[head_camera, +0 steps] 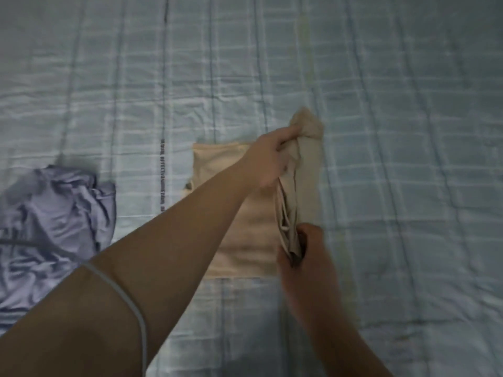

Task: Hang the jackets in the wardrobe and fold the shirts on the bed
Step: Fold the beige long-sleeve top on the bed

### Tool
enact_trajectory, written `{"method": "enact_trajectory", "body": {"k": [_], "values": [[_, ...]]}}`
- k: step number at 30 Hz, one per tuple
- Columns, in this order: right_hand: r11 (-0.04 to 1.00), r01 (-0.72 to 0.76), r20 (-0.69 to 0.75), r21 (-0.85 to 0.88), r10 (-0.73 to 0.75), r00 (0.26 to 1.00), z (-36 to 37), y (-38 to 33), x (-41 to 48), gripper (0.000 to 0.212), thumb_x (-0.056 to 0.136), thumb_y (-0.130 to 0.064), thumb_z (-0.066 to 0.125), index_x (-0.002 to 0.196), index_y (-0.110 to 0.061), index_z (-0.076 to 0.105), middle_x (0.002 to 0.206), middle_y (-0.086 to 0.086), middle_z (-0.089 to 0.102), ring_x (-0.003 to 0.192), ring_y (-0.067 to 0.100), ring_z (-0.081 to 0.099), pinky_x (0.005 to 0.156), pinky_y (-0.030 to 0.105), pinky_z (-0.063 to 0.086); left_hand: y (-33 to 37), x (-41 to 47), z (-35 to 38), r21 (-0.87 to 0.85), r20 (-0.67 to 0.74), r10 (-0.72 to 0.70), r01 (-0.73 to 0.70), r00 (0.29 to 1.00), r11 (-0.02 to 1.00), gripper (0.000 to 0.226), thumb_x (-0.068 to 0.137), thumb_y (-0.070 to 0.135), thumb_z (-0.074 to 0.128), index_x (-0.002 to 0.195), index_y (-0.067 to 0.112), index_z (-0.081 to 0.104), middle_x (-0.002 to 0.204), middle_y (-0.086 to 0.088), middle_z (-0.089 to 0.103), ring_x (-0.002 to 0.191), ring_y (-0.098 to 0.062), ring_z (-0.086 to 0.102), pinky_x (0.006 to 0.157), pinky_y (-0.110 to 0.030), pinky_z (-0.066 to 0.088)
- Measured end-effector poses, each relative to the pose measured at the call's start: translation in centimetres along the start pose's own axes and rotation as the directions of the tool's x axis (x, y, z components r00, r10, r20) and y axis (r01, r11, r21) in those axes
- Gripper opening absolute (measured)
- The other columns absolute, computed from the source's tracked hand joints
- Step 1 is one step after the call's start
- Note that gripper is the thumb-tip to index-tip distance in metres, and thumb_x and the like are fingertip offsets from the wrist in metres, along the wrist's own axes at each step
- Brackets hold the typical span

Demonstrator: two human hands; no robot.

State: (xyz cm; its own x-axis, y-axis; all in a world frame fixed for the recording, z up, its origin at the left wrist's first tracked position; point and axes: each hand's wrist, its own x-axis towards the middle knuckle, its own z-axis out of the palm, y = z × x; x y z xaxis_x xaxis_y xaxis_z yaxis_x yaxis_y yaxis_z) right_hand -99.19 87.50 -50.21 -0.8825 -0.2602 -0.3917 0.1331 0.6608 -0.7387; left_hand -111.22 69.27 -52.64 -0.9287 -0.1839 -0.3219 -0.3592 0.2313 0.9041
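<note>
Bed (394, 131) with pale blue checked cover, beige shirt (245, 227) lying mid-bed (partly folded), crumpled lavender garment (54, 227) at left

**Pale blue checks, beige and lavender**

The bedsheet (381, 131) is pale blue, crossed by a plaid of whitish bands and thin darker blue lines; one dark stripe carries small lettering (too blurred to read). The shirt (245, 227) lying on it is plain light beige, with its raised edge looking a duller tan in shadow and whitish trim along the hem. The crumpled garment (54, 219) at the left is plain lavender-blue, with no pattern visible. A thin pale cord (128, 300) crosses the forearm.
</note>
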Motion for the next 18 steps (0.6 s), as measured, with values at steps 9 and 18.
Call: {"method": "enact_trajectory", "body": {"k": [9, 18], "values": [[0.947, 0.196, 0.163, -0.254, -0.158, 0.974, 14.5, -5.0, -2.8, 0.036, 0.084, -0.013, 0.057, 0.111, -0.029, 0.040, 0.110, -0.003, 0.052, 0.103, 0.024, 0.053, 0.085, 0.041, 0.049, -10.7, -5.5, -13.6, 0.354, 0.011, 0.064, -0.063, 0.998, 0.933, 0.071, 0.090, 0.018, 0.053, 0.156, 0.015, 0.026, 0.155, -0.010, 0.036, 0.139, -0.019, 0.037, 0.118, -0.023, 0.025], [0.912, 0.137, 0.195, -0.387, -0.064, 0.979, 19.9, -5.3, -4.8, 0.046, 0.080, -0.014, 0.053, 0.123, -0.024, 0.040, 0.113, -0.002, 0.047, 0.103, 0.022, 0.051, 0.085, 0.041, 0.049, -14.7, -6.9, -15.7, 0.313, -0.041, 0.033, -0.018, 0.999, 0.949, 0.055, 0.100, 0.009, 0.049, 0.153, 0.012, 0.033, 0.147, -0.012, 0.045, 0.129, -0.017, 0.048, 0.109, -0.014, 0.030]]}}
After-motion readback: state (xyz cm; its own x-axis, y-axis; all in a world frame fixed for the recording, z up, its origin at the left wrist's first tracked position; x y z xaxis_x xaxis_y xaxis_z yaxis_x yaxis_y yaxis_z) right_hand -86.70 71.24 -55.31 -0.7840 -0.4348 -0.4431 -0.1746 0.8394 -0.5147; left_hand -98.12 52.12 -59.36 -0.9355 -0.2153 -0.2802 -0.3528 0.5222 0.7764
